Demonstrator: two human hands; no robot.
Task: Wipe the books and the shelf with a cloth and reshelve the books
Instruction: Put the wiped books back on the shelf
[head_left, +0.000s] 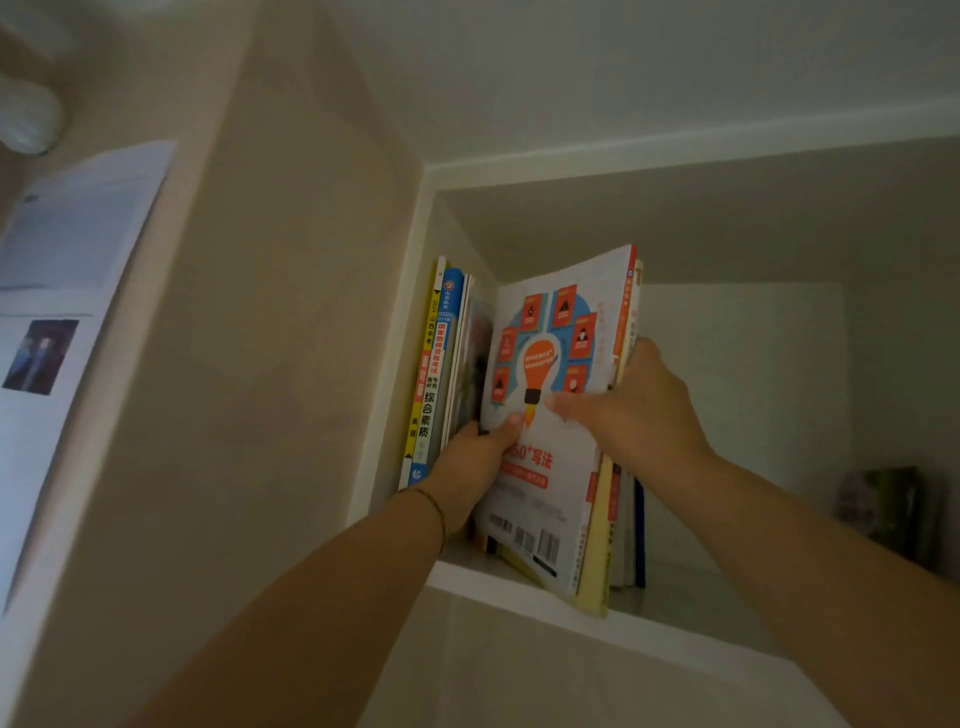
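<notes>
Glossy paper book cover (545, 395), matt shelf (519, 584)

— Where are your hands?
— Both your arms reach up and forward. Your left hand (470, 467) grips with its thumb curled in front; a thin band circles that wrist.
— And the right?
— Your right hand (631, 405) clamps from the side, fingers bent.

Open shelf room to the right, crowded at the left

The shelf (675, 603) compartment is filled at centre frame by a leaning stack of books (550, 415), with upright books (434, 374) packed against the left side wall (395, 364), leaving only a narrow gap between the two groups. Right of the stack the shelf floor and back panel lie open, up to a dim object (893, 509) at far right. The compartment ceiling (675, 218) sits above the book tops.
</notes>
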